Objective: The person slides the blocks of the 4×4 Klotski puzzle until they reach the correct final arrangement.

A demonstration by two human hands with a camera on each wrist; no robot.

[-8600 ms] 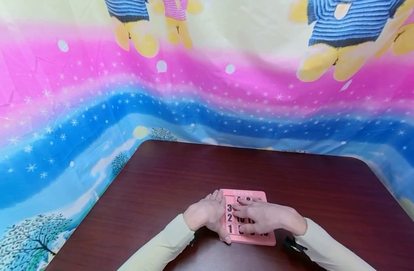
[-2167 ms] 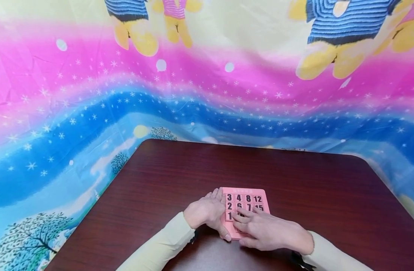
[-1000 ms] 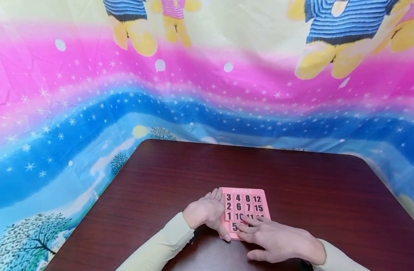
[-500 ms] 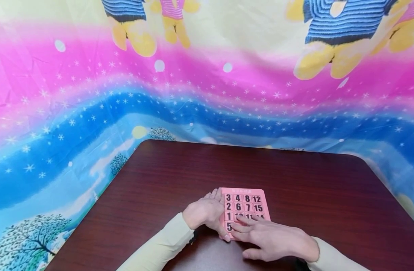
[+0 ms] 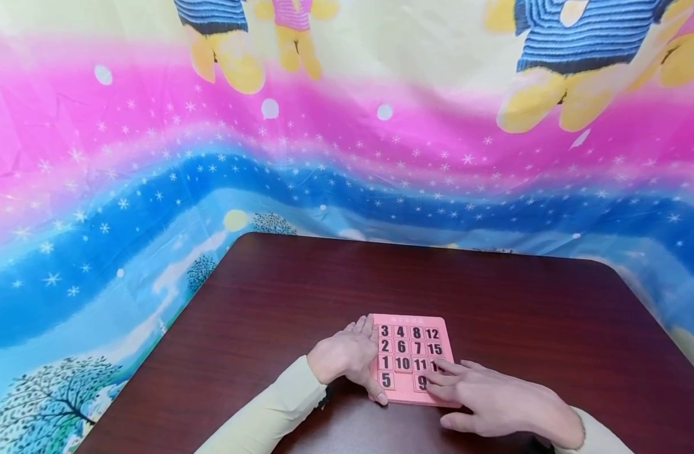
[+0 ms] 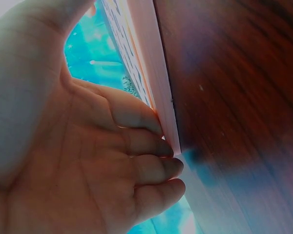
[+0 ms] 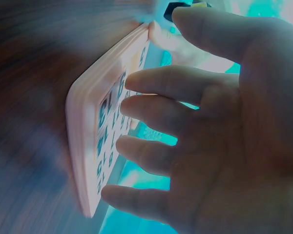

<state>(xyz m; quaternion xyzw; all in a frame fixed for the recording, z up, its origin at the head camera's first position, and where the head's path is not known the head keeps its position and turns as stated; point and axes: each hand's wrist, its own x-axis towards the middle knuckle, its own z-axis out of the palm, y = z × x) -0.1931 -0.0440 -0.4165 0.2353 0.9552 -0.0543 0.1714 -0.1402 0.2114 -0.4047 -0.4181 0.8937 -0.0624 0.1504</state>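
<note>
A pink number slide puzzle [image 5: 400, 394] lies flat on the table, with black-numbered tiles in rows. The 5 tile [image 5: 386, 380] sits at the near-left corner, with a gap between it and the 9 tile [image 5: 422, 382]. My left hand [image 5: 347, 354] rests along the puzzle's left edge, thumb at the near-left corner; in the left wrist view its fingers [image 6: 154, 168] touch the side. Over the near-right part, my right hand [image 5: 488, 398] is spread with extended fingers, its fingertips at the 9 and 14 tiles. It covers the near-right corner. The right wrist view shows its fingers [image 7: 151, 109] against the tile face.
The dark brown wooden table [image 5: 301, 284] extends around the puzzle, with rounded far corners. A colourful printed cloth [image 5: 347, 139] with bears and snowflakes hangs behind it.
The 3, 2 and 1 tiles have moved up the left column. The 5 tile has slid left into the near-left corner. Most recently my right hand has shifted right; my left hand stays put.
</note>
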